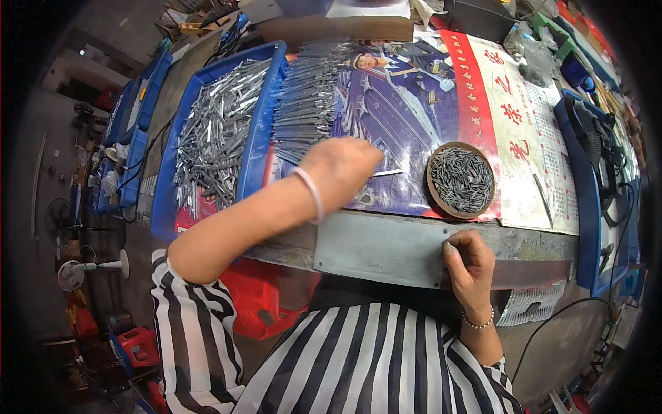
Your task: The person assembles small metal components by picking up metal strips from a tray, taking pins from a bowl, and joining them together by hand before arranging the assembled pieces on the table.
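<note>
My left hand [343, 171] is closed, knuckles up, over the poster beside rows of thin grey metal pieces [303, 100]. A slim bright metal strip [388, 172] shows just past its fingers; I cannot tell whether it is held or lies on the poster. What the fingertips pinch is hidden. At the right end of a grey metal plate [379, 250] on the table's front edge, my right hand [471, 265] is curled, thumb against the fingers. Anything inside it is too small to make out. A round brown bowl [433, 195] holds many small dark metal pins [460, 178].
A blue tray [261, 124] heaped with loose metal strips [219, 131] stands left of the rows. Another blue tray [587, 255] with black straps sits at the right edge. A long thin rod [543, 199] lies on the calendar poster [414, 124]. Below is a red stool [255, 293].
</note>
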The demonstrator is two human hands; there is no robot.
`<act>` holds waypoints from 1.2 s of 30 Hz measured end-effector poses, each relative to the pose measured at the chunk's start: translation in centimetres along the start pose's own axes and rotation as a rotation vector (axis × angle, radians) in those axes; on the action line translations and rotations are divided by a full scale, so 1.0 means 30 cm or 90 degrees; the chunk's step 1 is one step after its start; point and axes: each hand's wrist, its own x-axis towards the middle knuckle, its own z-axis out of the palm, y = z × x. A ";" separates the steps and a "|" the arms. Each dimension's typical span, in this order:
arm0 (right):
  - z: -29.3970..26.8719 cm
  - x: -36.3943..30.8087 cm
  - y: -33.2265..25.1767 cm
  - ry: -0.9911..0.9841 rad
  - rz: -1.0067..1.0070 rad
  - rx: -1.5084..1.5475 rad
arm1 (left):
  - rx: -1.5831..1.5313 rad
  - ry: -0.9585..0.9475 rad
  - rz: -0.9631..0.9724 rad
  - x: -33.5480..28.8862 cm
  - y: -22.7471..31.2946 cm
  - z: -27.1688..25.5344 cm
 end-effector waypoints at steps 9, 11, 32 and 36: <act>0.013 -0.008 0.018 0.002 -0.019 0.025 | 0.284 -0.113 0.028 0.029 0.102 0.140; 0.007 -0.006 0.016 0.011 -0.037 0.014 | 0.193 -0.097 0.034 0.018 0.088 0.079; -0.074 0.383 -0.002 -0.151 -0.159 -0.697 | -0.721 0.158 -0.307 -0.376 0.441 0.110; -0.083 0.381 0.006 -0.122 -0.189 -0.645 | -0.727 0.152 -0.304 -0.386 0.442 0.092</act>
